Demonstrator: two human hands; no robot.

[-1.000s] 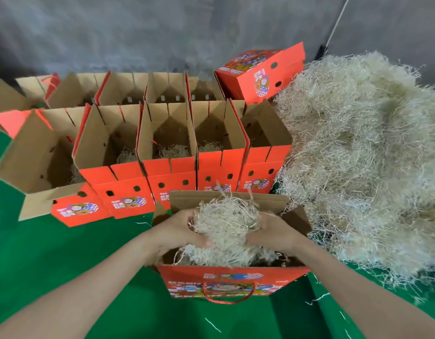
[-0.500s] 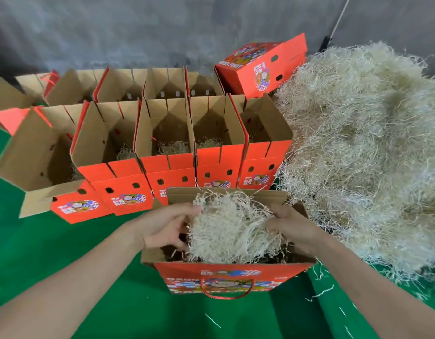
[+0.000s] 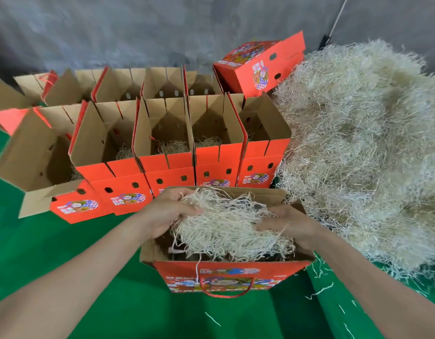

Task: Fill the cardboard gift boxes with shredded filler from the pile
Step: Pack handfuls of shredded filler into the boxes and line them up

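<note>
Left hand (image 3: 171,214): fingers curled into the wad's left side
Right hand (image 3: 288,222): gripping the wad's right side
Pale shredded filler wad (image 3: 226,231): between both hands, atop the open red cardboard gift box (image 3: 223,275)
Large straw-coloured filler pile (image 3: 363,148): right of right hand, on green cloth (image 3: 64,241)

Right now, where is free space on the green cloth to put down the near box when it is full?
Bare green cloth lies left of the near box, in front of the row of open boxes. The right side is crowded: the filler pile and loose strands reach nearly to the box. Both hands, left hand and right hand, are on filler.
</note>
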